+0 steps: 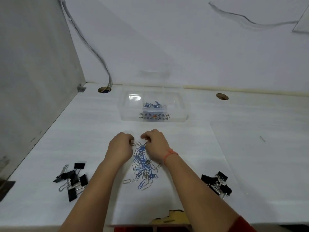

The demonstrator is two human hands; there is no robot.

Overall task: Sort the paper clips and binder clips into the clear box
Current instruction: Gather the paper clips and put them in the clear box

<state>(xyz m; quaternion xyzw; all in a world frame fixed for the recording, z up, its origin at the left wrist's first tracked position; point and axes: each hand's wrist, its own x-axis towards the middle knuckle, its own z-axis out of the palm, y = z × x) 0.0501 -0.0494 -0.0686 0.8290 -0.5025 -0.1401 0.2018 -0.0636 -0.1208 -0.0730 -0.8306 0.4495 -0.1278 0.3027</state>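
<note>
Barely begun: a few blue clips lie in the far clear box, most paper clips sit heaped nearer, the left hand and right hand each pinching clips at the heap's far edge with curled fingers, and the left binder clips and right binder clips lie untouched.

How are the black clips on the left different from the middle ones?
The binder clips are chunky and black with silver handles; the paper clips are thin wire, blue or silver. The left hand and right hand pinch at the paper clips; the binder clips lie untouched. Some paper clips are in the clear box, no binder clips. Both lie in heaps.
</note>
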